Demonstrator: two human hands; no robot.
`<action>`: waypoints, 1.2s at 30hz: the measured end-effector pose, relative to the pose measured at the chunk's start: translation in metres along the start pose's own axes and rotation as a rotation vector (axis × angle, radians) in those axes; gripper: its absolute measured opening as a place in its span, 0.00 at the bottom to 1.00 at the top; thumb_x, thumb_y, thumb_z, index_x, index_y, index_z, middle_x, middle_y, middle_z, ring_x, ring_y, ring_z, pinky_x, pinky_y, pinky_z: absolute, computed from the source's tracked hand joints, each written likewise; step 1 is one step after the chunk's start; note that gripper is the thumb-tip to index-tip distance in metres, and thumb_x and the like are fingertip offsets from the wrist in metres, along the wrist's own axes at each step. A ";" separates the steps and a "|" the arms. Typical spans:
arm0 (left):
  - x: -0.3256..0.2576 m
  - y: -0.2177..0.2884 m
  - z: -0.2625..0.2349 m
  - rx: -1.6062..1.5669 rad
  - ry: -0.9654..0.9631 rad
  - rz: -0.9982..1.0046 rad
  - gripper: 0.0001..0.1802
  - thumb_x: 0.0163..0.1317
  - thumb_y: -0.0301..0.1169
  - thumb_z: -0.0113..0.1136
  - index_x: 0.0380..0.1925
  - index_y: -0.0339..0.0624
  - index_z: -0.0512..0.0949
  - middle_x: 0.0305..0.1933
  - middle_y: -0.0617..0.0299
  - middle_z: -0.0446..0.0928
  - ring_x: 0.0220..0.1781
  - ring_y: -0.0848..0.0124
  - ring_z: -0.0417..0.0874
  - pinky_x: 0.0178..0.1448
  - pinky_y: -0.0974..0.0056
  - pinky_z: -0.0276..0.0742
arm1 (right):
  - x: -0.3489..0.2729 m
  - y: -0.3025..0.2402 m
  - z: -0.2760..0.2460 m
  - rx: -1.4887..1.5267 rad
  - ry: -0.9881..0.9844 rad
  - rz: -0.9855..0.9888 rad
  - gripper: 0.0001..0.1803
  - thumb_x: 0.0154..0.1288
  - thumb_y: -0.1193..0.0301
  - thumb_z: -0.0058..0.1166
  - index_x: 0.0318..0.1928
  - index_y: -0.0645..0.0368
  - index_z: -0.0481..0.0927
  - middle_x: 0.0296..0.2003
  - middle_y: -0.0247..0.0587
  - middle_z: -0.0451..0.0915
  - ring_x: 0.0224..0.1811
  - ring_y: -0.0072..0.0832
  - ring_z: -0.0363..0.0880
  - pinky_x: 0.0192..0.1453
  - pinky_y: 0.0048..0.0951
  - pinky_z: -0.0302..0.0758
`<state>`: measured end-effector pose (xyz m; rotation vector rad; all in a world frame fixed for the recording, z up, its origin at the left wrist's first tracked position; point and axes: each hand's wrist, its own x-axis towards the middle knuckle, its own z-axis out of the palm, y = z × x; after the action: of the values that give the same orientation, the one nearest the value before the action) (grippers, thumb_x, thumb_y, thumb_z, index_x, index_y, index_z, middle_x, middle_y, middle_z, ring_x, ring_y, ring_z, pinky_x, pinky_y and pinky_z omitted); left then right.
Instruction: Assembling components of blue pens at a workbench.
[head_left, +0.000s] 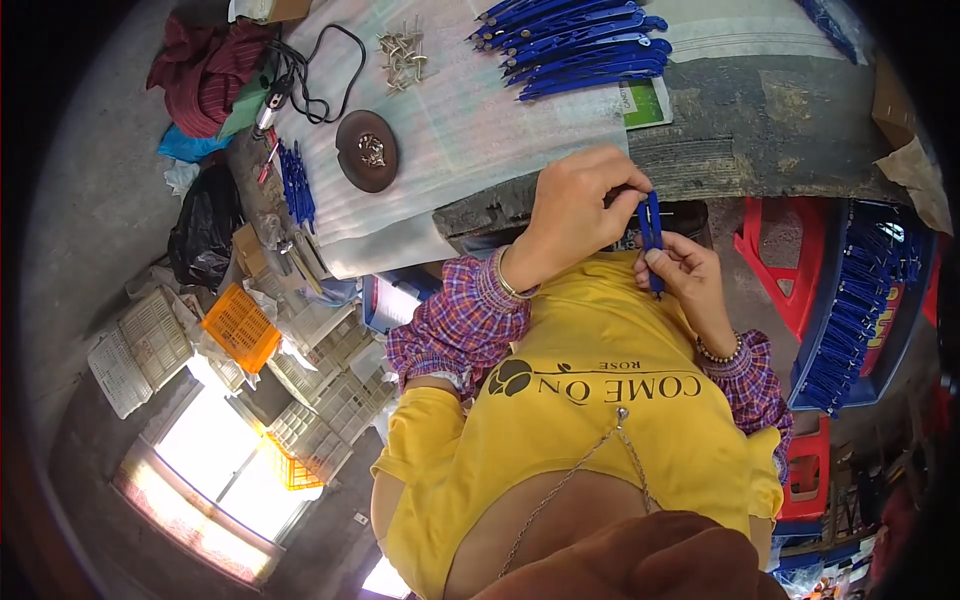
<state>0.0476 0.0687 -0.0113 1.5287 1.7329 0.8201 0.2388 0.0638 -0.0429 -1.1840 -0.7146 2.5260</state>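
Note:
In front of my yellow shirt I hold a slim blue piece (651,225) that looks like two narrow strips side by side with a gap between; its exact kind is unclear. My left hand (588,203) pinches its upper end between thumb and finger. Lower down, the fingers of my right hand (683,278) grip the other end. A thin light pin or wire seems to stick out beside the strips, too small to be sure of. Beyond my hands, at the table's far side, lies a pile of similar long blue pieces (585,45) with silvery round spots.
A brown round dish (352,165) with small shiny parts rests on the sheet-covered table (450,130). Pale metal pegs (402,58) lie behind it, beside a black cord (350,85). More blue pieces fill a blue crate (815,385) on the right, near a red stool (775,262).

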 end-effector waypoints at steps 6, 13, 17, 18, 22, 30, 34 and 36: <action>-0.001 0.001 0.002 0.034 0.029 0.061 0.06 0.45 0.20 0.58 0.26 0.38 0.80 0.27 0.60 0.78 0.23 0.70 0.77 0.25 0.70 0.71 | 0.000 0.001 0.000 0.014 0.001 -0.003 0.11 0.65 0.77 0.49 0.46 0.68 0.75 0.30 0.36 0.79 0.31 0.17 0.76 0.37 0.17 0.74; -0.001 0.002 0.001 0.093 0.039 0.129 0.05 0.45 0.20 0.58 0.25 0.38 0.80 0.28 0.58 0.77 0.27 0.64 0.79 0.28 0.67 0.74 | 0.000 0.000 0.002 0.014 0.012 0.001 0.10 0.65 0.77 0.49 0.45 0.68 0.75 0.31 0.37 0.79 0.30 0.17 0.76 0.36 0.17 0.74; -0.001 0.003 0.001 0.101 0.022 0.108 0.05 0.47 0.20 0.58 0.26 0.38 0.79 0.28 0.58 0.77 0.27 0.64 0.79 0.30 0.66 0.74 | 0.001 0.003 0.001 0.024 0.016 -0.008 0.10 0.64 0.77 0.49 0.45 0.68 0.75 0.30 0.38 0.79 0.30 0.18 0.76 0.36 0.18 0.74; -0.001 0.004 0.001 0.101 0.023 0.108 0.05 0.47 0.20 0.58 0.26 0.38 0.79 0.28 0.58 0.77 0.27 0.64 0.79 0.30 0.66 0.74 | 0.001 0.002 0.001 0.007 0.012 -0.005 0.11 0.65 0.77 0.49 0.46 0.68 0.74 0.31 0.37 0.79 0.30 0.18 0.76 0.37 0.19 0.75; 0.000 0.003 -0.001 0.059 -0.019 0.056 0.05 0.49 0.21 0.58 0.27 0.37 0.79 0.28 0.58 0.77 0.27 0.66 0.79 0.30 0.67 0.75 | 0.000 0.001 0.001 -0.012 0.003 -0.007 0.12 0.66 0.76 0.48 0.48 0.68 0.74 0.31 0.37 0.78 0.30 0.19 0.76 0.37 0.21 0.76; 0.001 0.002 -0.006 -0.009 -0.042 0.021 0.05 0.51 0.21 0.58 0.30 0.36 0.80 0.27 0.57 0.77 0.24 0.68 0.78 0.29 0.69 0.74 | -0.001 -0.002 0.003 -0.013 0.024 0.004 0.11 0.65 0.77 0.49 0.47 0.68 0.74 0.31 0.38 0.79 0.30 0.19 0.77 0.37 0.20 0.76; 0.001 0.002 -0.008 -0.029 -0.058 0.005 0.06 0.51 0.21 0.58 0.30 0.36 0.80 0.27 0.57 0.77 0.23 0.68 0.78 0.28 0.69 0.73 | 0.000 -0.001 0.002 -0.027 0.010 -0.006 0.12 0.66 0.77 0.48 0.48 0.67 0.74 0.31 0.37 0.79 0.30 0.20 0.77 0.37 0.21 0.77; 0.001 0.001 -0.009 -0.048 -0.051 0.004 0.06 0.51 0.21 0.58 0.30 0.36 0.80 0.27 0.57 0.78 0.23 0.69 0.78 0.28 0.69 0.73 | -0.001 -0.002 0.004 -0.007 0.016 -0.002 0.11 0.65 0.77 0.49 0.47 0.68 0.75 0.31 0.38 0.79 0.31 0.19 0.77 0.37 0.20 0.76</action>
<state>0.0409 0.0701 -0.0057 1.5090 1.6624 0.8127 0.2363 0.0643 -0.0393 -1.2035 -0.7214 2.5116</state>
